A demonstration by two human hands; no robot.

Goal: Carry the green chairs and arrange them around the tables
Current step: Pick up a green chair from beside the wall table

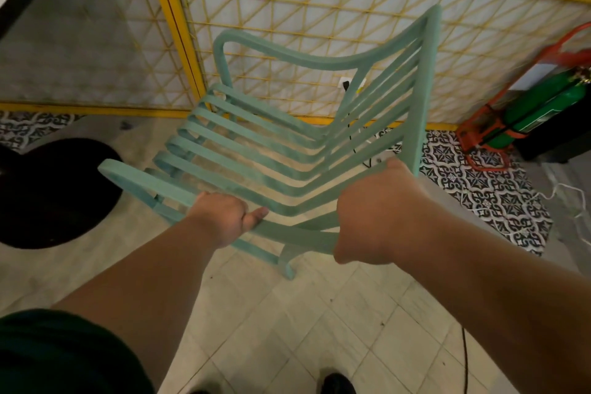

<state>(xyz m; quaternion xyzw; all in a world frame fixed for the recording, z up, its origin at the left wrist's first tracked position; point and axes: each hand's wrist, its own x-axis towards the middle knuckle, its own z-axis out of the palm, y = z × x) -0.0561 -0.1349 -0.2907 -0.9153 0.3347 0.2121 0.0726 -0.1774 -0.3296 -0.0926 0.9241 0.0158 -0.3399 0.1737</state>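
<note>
A pale green slatted chair (256, 150) with armrests hangs tilted in front of me, its back to the right and its seat slats running left. My left hand (224, 217) is closed around the near armrest. My right hand (377, 211) grips the near edge of the chair's back. One chair leg points down at the tiled floor between my arms. No table shows clearly in this view.
A yellow lattice screen (287, 9) stands right behind the chair. A round black object (48, 192) lies on the floor at left. A green gas cylinder on a red trolley (540, 105) leans at right, with cables on the patterned tiles (499, 195).
</note>
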